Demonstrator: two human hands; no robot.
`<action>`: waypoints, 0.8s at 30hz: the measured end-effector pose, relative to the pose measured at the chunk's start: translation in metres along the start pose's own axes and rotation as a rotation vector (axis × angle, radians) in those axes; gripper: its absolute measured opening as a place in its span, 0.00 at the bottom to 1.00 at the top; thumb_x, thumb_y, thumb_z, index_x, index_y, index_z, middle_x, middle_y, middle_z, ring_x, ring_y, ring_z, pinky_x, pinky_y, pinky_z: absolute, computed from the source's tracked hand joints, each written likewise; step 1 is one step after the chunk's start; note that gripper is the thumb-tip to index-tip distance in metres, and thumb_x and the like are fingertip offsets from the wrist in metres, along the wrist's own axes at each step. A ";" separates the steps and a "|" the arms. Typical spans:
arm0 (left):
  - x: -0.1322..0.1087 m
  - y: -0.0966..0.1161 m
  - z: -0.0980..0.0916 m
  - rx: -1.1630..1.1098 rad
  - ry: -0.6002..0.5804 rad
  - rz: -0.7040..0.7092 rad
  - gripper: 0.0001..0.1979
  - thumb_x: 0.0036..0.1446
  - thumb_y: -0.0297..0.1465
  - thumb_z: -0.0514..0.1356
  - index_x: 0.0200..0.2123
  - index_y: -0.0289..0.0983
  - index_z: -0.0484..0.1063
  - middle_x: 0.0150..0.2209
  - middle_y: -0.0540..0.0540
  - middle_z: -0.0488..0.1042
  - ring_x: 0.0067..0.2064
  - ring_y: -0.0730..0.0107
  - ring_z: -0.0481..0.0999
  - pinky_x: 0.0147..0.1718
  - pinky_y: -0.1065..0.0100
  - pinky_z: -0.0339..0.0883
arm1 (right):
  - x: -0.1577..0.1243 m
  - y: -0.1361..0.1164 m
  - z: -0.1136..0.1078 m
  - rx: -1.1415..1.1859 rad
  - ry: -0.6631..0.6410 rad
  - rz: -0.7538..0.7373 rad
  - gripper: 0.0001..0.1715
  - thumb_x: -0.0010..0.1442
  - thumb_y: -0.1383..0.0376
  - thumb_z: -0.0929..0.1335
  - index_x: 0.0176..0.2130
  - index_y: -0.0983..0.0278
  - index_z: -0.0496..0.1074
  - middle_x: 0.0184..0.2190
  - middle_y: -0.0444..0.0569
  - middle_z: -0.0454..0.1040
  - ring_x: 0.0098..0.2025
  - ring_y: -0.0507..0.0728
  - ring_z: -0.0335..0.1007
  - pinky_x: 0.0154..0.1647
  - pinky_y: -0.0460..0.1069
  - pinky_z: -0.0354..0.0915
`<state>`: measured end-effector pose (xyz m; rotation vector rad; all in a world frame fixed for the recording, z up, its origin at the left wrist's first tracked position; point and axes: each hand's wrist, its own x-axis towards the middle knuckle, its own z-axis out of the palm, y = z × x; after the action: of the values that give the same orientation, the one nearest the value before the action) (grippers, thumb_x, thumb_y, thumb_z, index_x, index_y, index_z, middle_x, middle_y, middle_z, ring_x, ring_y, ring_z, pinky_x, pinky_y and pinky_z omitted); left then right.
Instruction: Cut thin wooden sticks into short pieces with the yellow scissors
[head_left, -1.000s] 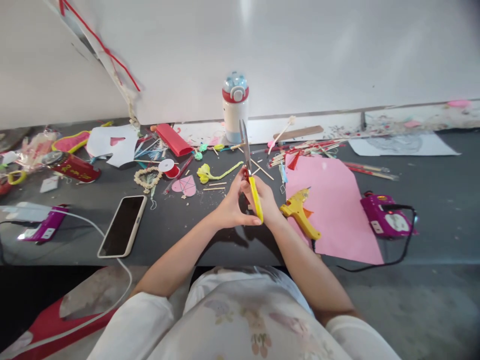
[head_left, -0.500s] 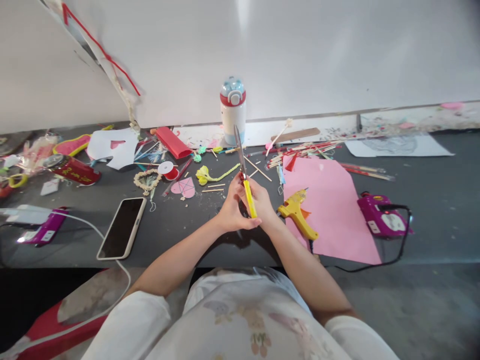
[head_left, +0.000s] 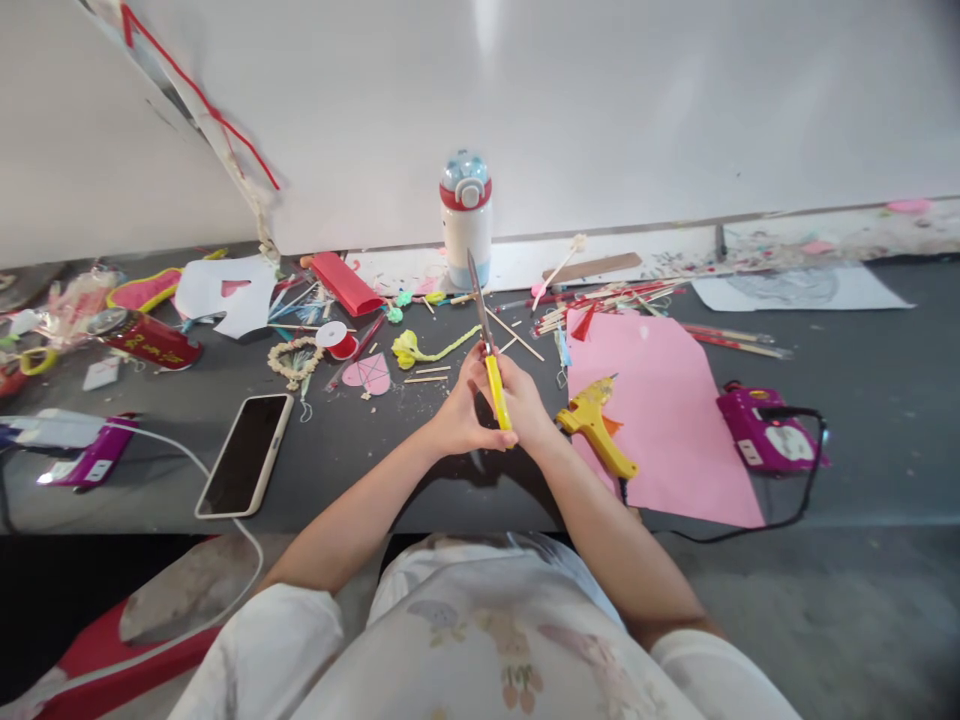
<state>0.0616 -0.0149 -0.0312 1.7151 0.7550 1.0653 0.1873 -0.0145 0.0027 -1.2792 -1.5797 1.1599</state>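
Note:
A pair of yellow-handled scissors [head_left: 496,388] is held in front of me, seen nearly edge-on, with the metal blades pointing away toward the bottle. My left hand [head_left: 459,412] curls round its left side, the thumb reaching across to the lower end of the handle. From the right, my right hand [head_left: 525,405] closes on the handle too; its fingers are partly hidden behind it. Just beyond the hands lies a yellow flower-like piece [head_left: 409,350] with a twisted tail. To the right, a yellow glue gun [head_left: 600,430] rests on a pink sheet [head_left: 675,430].
A white bottle [head_left: 466,240] stands against the wall. Thin sticks [head_left: 600,305] are heaped at the back right. On the left lie a phone [head_left: 246,455], a red can [head_left: 154,340] and a thread spool [head_left: 337,342]. A purple power block [head_left: 769,430] with a cable sits right.
Both hands and the scissors stay almost in place, with only a slight shift of the handle toward the left. Nothing has been taken up or let go.

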 end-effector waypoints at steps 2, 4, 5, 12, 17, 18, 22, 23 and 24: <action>0.003 0.003 -0.007 0.008 0.020 0.045 0.57 0.34 0.58 0.63 0.63 0.42 0.44 0.64 0.35 0.50 0.65 0.46 0.51 0.62 0.47 0.51 | 0.000 0.000 0.000 -0.004 0.004 -0.010 0.16 0.56 0.51 0.63 0.35 0.61 0.64 0.29 0.46 0.69 0.29 0.53 0.62 0.29 0.48 0.56; 0.008 0.007 -0.017 0.030 0.123 0.102 0.49 0.41 0.59 0.58 0.62 0.44 0.46 0.62 0.36 0.54 0.63 0.51 0.57 0.59 0.52 0.58 | 0.000 0.000 -0.001 -0.037 -0.007 -0.009 0.16 0.56 0.52 0.63 0.34 0.61 0.63 0.29 0.45 0.69 0.29 0.53 0.62 0.29 0.47 0.56; 0.011 0.010 -0.022 0.082 0.230 0.129 0.42 0.47 0.56 0.56 0.61 0.45 0.48 0.60 0.38 0.58 0.60 0.56 0.62 0.56 0.55 0.62 | 0.000 0.000 -0.001 -0.065 -0.015 -0.002 0.16 0.55 0.52 0.63 0.33 0.61 0.63 0.28 0.44 0.68 0.28 0.53 0.61 0.29 0.47 0.56; 0.017 0.033 -0.057 0.626 0.692 0.264 0.16 0.56 0.38 0.58 0.47 0.40 0.66 0.41 0.46 0.71 0.40 0.72 0.72 0.38 0.68 0.67 | -0.005 -0.010 0.001 -0.215 -0.063 -0.053 0.17 0.54 0.51 0.64 0.31 0.62 0.61 0.29 0.44 0.70 0.27 0.51 0.62 0.29 0.47 0.55; 0.012 0.043 -0.062 0.929 0.704 0.366 0.03 0.56 0.30 0.58 0.31 0.37 0.70 0.33 0.48 0.73 0.38 0.72 0.72 0.40 0.68 0.65 | -0.008 -0.012 0.001 -0.281 -0.074 -0.102 0.16 0.53 0.53 0.65 0.35 0.62 0.63 0.32 0.46 0.71 0.28 0.52 0.64 0.30 0.47 0.57; 0.011 0.043 -0.062 0.949 0.696 0.382 0.03 0.56 0.29 0.57 0.30 0.37 0.70 0.33 0.48 0.74 0.38 0.72 0.72 0.40 0.68 0.65 | -0.008 -0.012 0.001 -0.291 -0.068 -0.106 0.16 0.53 0.53 0.65 0.36 0.62 0.63 0.32 0.46 0.71 0.28 0.52 0.64 0.30 0.47 0.57; 0.010 0.040 -0.063 0.983 0.668 0.400 0.03 0.56 0.27 0.56 0.31 0.37 0.70 0.29 0.49 0.73 0.34 0.72 0.71 0.37 0.68 0.64 | -0.009 -0.012 0.001 -0.322 -0.061 -0.109 0.17 0.53 0.54 0.65 0.37 0.62 0.63 0.33 0.47 0.71 0.28 0.53 0.65 0.31 0.48 0.58; 0.010 0.040 -0.064 0.989 0.660 0.407 0.04 0.56 0.27 0.56 0.30 0.37 0.70 0.28 0.49 0.73 0.33 0.72 0.71 0.37 0.67 0.63 | -0.009 -0.012 0.001 -0.325 -0.062 -0.110 0.17 0.53 0.54 0.65 0.37 0.62 0.63 0.34 0.47 0.71 0.29 0.53 0.66 0.31 0.48 0.58; 0.010 0.039 -0.064 0.993 0.654 0.419 0.05 0.56 0.27 0.56 0.29 0.37 0.70 0.27 0.49 0.72 0.32 0.72 0.71 0.37 0.67 0.63 | -0.009 -0.012 0.001 -0.324 -0.064 -0.111 0.17 0.53 0.54 0.65 0.38 0.62 0.63 0.34 0.47 0.71 0.29 0.53 0.66 0.31 0.48 0.58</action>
<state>0.0089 0.0044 0.0194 2.4343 1.5662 1.7602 0.1848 -0.0246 0.0134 -1.3473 -1.9189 0.9082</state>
